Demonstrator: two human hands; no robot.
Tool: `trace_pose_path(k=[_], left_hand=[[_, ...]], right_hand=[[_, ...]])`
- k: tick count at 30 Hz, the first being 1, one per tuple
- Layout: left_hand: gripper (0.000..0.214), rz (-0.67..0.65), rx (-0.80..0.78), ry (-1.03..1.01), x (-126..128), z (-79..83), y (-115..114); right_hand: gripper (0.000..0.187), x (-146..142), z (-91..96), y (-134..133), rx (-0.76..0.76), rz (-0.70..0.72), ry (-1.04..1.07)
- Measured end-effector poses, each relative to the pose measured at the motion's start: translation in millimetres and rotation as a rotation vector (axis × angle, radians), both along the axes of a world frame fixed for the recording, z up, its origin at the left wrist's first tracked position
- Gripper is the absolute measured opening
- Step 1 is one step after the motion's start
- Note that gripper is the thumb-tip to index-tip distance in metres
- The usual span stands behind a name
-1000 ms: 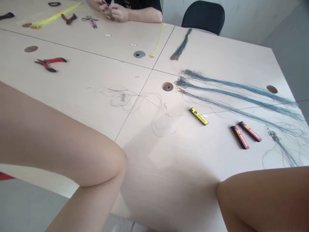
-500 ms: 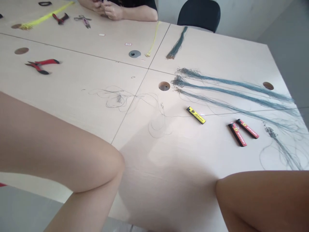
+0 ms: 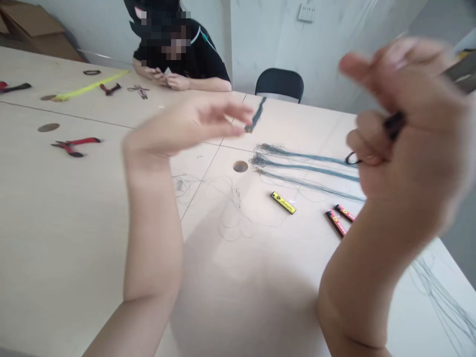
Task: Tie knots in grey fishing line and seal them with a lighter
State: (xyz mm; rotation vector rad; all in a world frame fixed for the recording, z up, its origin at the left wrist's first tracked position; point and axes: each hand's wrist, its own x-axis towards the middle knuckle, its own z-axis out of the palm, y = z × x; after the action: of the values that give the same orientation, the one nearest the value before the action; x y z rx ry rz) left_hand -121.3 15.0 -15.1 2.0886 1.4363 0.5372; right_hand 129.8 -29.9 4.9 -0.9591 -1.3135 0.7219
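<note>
Both my forearms stand raised above the table. My left hand (image 3: 189, 124) is held level with its fingers stretched out to the right and nothing in it. My right hand (image 3: 405, 124) is blurred and curled into a loose fist around a small black object (image 3: 392, 125) with a dark loop hanging below it. Under the hands lie a yellow strip (image 3: 283, 203), two red strips (image 3: 340, 218) and a loose tangle of thin wire (image 3: 230, 218) on the pale wooden table (image 3: 74, 223).
Long bundles of grey-green wire (image 3: 297, 166) fan out to the right. Red pliers (image 3: 74, 146) lie at the left. A round cable hole (image 3: 240, 166) sits mid-table. Across the table a person in black (image 3: 178, 59) works with both hands beside scissors, pliers and yellow cord. A black chair (image 3: 279, 84) stands behind.
The view has tilted up, and the far person and wall now show. Both my hands have come into sight; before, only my forearms and elbows showed low in the picture.
</note>
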Motion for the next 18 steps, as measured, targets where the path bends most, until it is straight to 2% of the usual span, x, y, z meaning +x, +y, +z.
trace_pose_path(k=[3, 5, 7, 9, 11, 15, 18], left_hand=[[0.065, -0.242, -0.154, 0.054, 33, -15.4, 16], [0.064, -0.414, -0.245, 0.122, 54, -34.1, 20], [0.061, -0.501, -0.246, 0.153, 69, -53.8, 16], [0.049, -0.476, -0.171, 0.158, 75, -72.3, 2], [0.043, -0.402, -0.065, 0.176, 71, -89.7, -19], [0.051, -0.261, 0.054, 0.249, 41, -123.7, -61], [0.055, -0.163, 0.091, 0.309, 17, -146.1, -76]], right_hand=[[0.010, -12, 0.0, 6, -0.010, 0.052, 0.167], [0.007, -13, -0.9, 6, -0.023, 0.047, 0.205], [0.007, -9, 0.6, 3, 0.008, 0.014, 0.256], [0.009, 0, 5.0, -4, 0.056, -0.041, 0.307], [0.009, 10, 10.9, -12, 0.098, -0.119, 0.351], [0.006, 24, 19.2, -31, 0.183, -0.289, 0.410], [0.003, 26, 16.7, -49, 0.249, -0.356, 0.412]])
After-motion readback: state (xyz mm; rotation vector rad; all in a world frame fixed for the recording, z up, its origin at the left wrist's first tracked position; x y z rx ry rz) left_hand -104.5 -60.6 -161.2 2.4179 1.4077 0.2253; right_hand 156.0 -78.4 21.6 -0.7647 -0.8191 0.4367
